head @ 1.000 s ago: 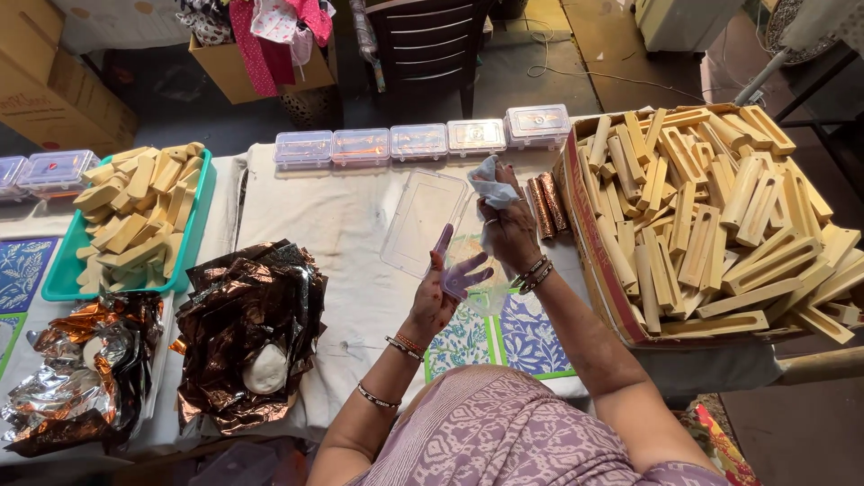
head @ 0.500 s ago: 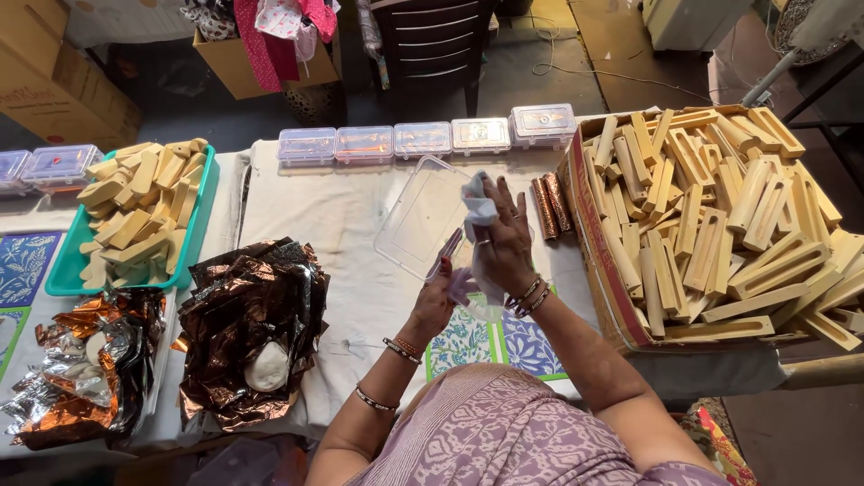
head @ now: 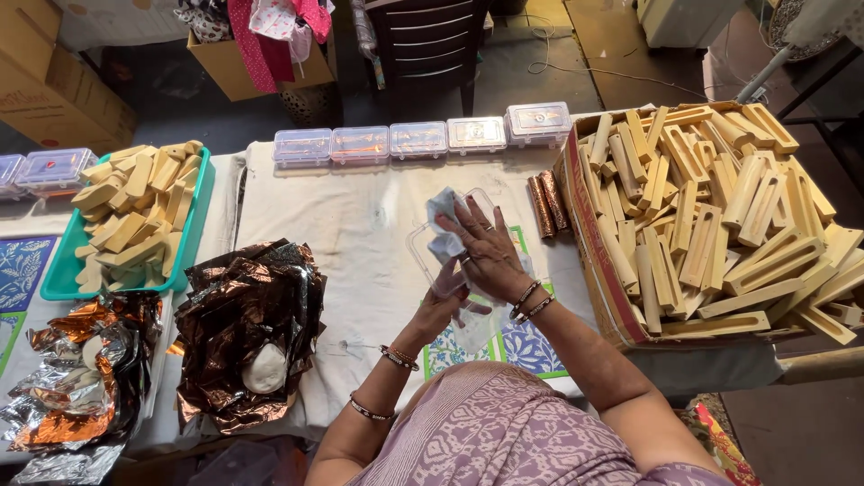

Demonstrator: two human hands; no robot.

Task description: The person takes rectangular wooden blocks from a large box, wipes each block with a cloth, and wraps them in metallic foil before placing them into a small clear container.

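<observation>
The clear box (head: 441, 261) is being held above the table (head: 351, 225), in front of the person, open and tilted, its long axis running from lower right near the body to upper left away from it. The open face is pointing up toward the camera and slightly left. Exact tilt is hard to read through the clear plastic.

The left hand (head: 438, 310) is gripping the box from below, fingers closed around its near edge. The right hand (head: 486, 252) is lying over the box, fingers curled on a pale cloth (head: 443, 225) and pressing it into the inside of the box.

Likely faults from this position:
- The box is being supported at one edge only. Heavy pressure from the cloth could lever it out of the left hand.
- The plastic looks thin. Hard pressing could flex or crack a wall.
- The cloth is bunched, so corners may be missed.

Beyond the box, two foil-wrapped rolls (head: 547, 202) are lying on the table just beside a carton (head: 585, 225) filled with wooden pieces (head: 720, 207). A row of closed clear boxes (head: 418, 139) is standing along the far table edge. To the left, crumpled brown foil (head: 247, 315) is lying near a green tray (head: 58, 279) of more wooden pieces.
</observation>
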